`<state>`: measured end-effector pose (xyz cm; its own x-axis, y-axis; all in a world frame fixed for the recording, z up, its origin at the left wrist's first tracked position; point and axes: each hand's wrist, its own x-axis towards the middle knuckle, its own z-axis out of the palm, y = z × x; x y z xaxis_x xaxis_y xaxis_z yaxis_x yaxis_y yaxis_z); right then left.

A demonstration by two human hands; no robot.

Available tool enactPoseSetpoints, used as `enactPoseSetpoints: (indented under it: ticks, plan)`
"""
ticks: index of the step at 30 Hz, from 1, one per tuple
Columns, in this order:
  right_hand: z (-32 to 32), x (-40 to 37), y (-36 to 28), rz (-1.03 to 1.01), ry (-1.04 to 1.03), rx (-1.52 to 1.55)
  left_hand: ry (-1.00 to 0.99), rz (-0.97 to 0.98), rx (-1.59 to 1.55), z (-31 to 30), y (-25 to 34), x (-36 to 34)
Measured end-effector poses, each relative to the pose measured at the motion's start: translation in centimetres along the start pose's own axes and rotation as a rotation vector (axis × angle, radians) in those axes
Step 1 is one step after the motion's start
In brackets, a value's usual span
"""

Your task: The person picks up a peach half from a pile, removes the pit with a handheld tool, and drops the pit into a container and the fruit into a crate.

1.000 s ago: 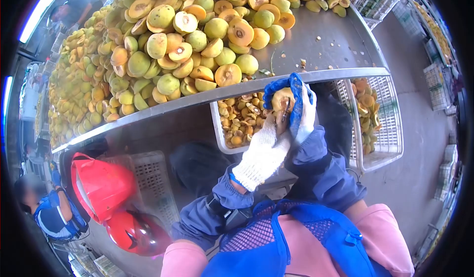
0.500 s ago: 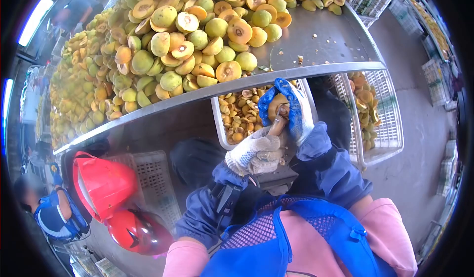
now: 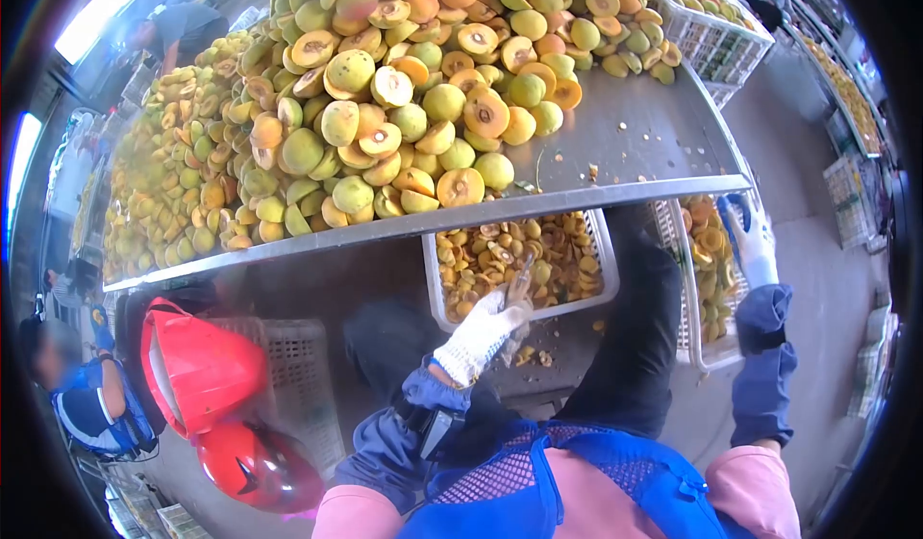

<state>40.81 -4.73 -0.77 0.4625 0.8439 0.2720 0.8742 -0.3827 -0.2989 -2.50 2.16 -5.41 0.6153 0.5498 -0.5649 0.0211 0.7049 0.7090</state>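
Gripping slim tool [image 3: 525,275] with left hand [image 3: 481,332], in white knit glove, just over near edge of white tub [image 3: 608,255] below table [image 3: 654,121]. Left grip: closed round handle; too blurred to make out exact form of tip. Holding right hand [image 3: 757,248], in white glove with blue-coated fingers, out to the side over far end of white crate [image 3: 687,308]. Right grip: loosely parted, with nothing visible between fingers; cannot tell whether touching rim or contents

Locating fruit halves [image 3: 461,187]: heaped over much of table, many with orange cut face showing, green to yellow on skin side. Noting also cut fruit [image 3: 710,270] inside crate, beside right hand, and small fruit pieces [image 3: 471,265] inside tub, close to tool

Judging handling of fruit halves: probably light, fairly firm at skin, softer and wet at cut face, so slippery there; apt to bruise or tear at edge under hard squeeze. Best cupped by rounded skin side in palm, fingers spread, cut face left free; avoid pinching edge. Judging tool: likely light and stiff; take by handle, well back from tip, allowing for slip in damp glove
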Motion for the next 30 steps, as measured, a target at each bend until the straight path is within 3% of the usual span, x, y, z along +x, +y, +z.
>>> enactPoseSetpoints:
  ticks: [1,2,5,8,11,12,14,16,18,20,21,22,24,26,28,30]
  plan:
    - [-1.5,1.0,-1.8,-0.01,0.055,-0.474,0.016,0.006,0.059,-0.1,-0.2,0.4]
    - [-2.2,2.7,-3.6,-0.061,0.084,-0.396,0.048,0.007,0.11,-0.1,-0.3,0.6]
    - [-2.2,8.2,-11.7,-0.191,-0.133,0.104,0.119,-0.026,0.203,0.0,-0.5,1.4]
    - [3.6,11.0,-19.9,-0.591,-0.007,0.163,0.102,-0.009,0.162,-0.5,-0.7,2.1]
    - [8.9,12.1,-28.0,-0.635,-0.173,0.152,0.131,0.055,0.183,-1.0,-0.7,2.2]
    - [9.6,11.8,-30.1,-0.556,-0.266,0.017,0.135,0.079,0.198,-1.2,-0.9,2.3]
    - [12.8,12.3,-31.3,-0.606,-0.143,-0.169,0.164,0.093,0.237,-1.5,-1.4,2.6]
    - [11.6,13.4,-31.2,-0.586,-0.283,-0.031,0.187,0.135,0.282,-1.7,-1.6,2.4]
    - [10.1,13.3,-30.2,-0.499,-0.281,0.196,0.236,0.188,0.342,-1.4,-1.1,1.8]
    - [10.2,13.3,-27.5,-0.481,-0.376,0.691,0.273,0.246,0.404,-1.1,-0.5,1.3]
    - [10.3,12.8,-26.1,-0.334,-0.615,1.084,0.37,0.469,0.552,-1.0,-0.7,1.3]
    - [8.4,10.3,-26.1,-0.189,-0.667,1.379,0.32,0.417,0.287,0.0,0.9,0.1]
    - [7.1,6.4,-24.6,0.028,-0.724,1.627,0.496,0.627,0.565,1.8,3.6,-1.9]
    - [7.1,2.6,-24.1,0.099,-0.65,1.768,0.739,1.346,1.565,0.1,2.3,-1.3]
    - [5.3,-0.6,-24.6,0.134,-0.595,1.685,0.793,1.317,1.536,2.9,3.8,-2.3]
    - [5.4,-2.6,-25.0,0.172,-0.573,1.842,0.83,1.342,1.467,4.0,3.8,-2.2]
